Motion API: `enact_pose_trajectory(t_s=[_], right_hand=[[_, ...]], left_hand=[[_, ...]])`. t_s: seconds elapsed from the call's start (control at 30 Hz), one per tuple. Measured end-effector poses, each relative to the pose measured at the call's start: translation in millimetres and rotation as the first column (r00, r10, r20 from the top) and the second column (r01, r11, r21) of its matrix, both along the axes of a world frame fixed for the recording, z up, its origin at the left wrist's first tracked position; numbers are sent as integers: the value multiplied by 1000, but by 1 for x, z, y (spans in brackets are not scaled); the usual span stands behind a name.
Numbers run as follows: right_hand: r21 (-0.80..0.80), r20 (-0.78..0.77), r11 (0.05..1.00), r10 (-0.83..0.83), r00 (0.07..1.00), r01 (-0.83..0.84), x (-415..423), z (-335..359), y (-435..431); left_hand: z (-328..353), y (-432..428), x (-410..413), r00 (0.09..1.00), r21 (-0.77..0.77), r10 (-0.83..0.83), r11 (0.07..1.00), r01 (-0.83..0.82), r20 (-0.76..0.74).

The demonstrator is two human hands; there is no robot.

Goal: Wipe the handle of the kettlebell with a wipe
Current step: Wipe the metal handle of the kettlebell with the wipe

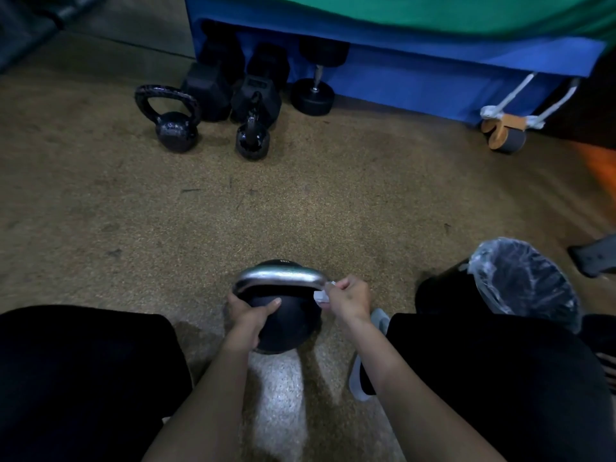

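While the person sits or crouches with black-clad knees (83,378) to either side, a black kettlebell (283,325) stands on the speckled brown floor (300,201) between them, its silvery handle (280,276) arching over the top. The left hand (248,316) holds the ball at the left foot of the handle, thumb laid across the near face. Its fingers go round the far side and are hidden. The right hand (351,296) pinches a small white wipe (321,295) against the right bend of the handle, fingers curled together around it, and most of the wipe is buried in the grip. Near the right knee stands a black bin (443,288) with a clear plastic liner (523,278). Well beyond, along the edge of a blue mat (416,75), sit two smaller kettlebells (175,128), hex dumbbells (213,91) and a round-headed dumbbell (313,95), dim and hard to separate. An ab wheel (506,136) lies far right. Lettering on the near kettlebell is too blurred to read.
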State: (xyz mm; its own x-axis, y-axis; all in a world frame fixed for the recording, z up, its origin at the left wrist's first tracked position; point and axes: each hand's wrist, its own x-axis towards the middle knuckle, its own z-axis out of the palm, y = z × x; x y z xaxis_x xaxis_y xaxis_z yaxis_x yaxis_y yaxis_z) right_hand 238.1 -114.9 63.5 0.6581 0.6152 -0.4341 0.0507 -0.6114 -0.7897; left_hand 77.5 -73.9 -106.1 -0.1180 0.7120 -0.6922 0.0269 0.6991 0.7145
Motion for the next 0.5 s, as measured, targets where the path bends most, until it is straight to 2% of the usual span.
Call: enact_pose_trajectory(t_s=[0.17, 0.33, 0.5], right_hand=[[-13, -101, 1000, -26, 995, 25, -3, 2, -3], [-6, -212, 993, -115, 970, 117, -4, 3, -5], [-29, -258, 996, -89, 962, 85, -8, 0, -7]], left_hand=[[8, -2, 1, 1000, 0, 29, 1000, -29, -8], [22, -3, 3, 998, 26, 58, 998, -58, -3], [24, -4, 4, 996, 26, 87, 996, -87, 26]])
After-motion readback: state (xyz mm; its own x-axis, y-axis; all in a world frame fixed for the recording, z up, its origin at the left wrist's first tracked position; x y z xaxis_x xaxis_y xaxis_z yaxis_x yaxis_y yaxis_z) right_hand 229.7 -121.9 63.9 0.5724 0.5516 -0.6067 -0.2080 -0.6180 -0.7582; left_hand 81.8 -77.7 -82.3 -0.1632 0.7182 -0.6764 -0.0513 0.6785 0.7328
